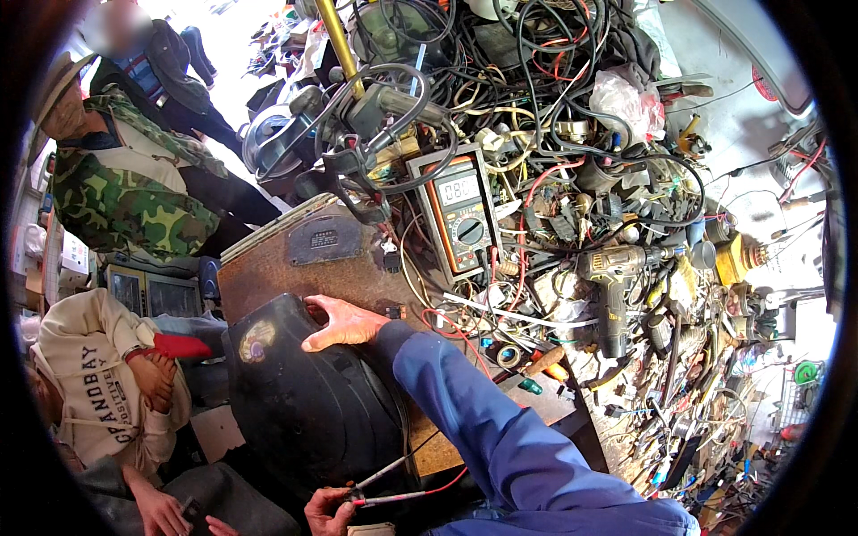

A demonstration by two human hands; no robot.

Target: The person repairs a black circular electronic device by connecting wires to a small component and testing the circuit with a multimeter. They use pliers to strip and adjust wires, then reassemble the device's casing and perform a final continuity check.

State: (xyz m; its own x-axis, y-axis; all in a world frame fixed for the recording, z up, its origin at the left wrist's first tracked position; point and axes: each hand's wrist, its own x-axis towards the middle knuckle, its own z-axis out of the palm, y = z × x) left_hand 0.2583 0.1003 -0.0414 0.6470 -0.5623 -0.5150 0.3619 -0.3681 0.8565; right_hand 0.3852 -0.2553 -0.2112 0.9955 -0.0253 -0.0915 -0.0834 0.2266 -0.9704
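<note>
My right hand [347,323], in a blue sleeve, grips the upper edge of a large black rounded casing [299,393]. Its thumb lies on the casing's face, and the other fingers go behind the edge, partly out of sight. A worn sticker marks the casing's upper left corner. At the lower edge, my left hand [329,513] pinches two multimeter probes, one with a black lead [391,468] and one red [389,498]. Their tips are at the fingers; what they touch is hard to make out. A grey-framed orange multimeter [463,214] with a lit display lies beyond my right hand.
A brown workbench [313,259] lies under the casing. A cordless drill [615,290], tangled cables [545,54] and heaped small parts cover the right side. A clamp-like metal tool [357,170] stands at the back. Several people are at the left, one in a camouflage jacket [134,201].
</note>
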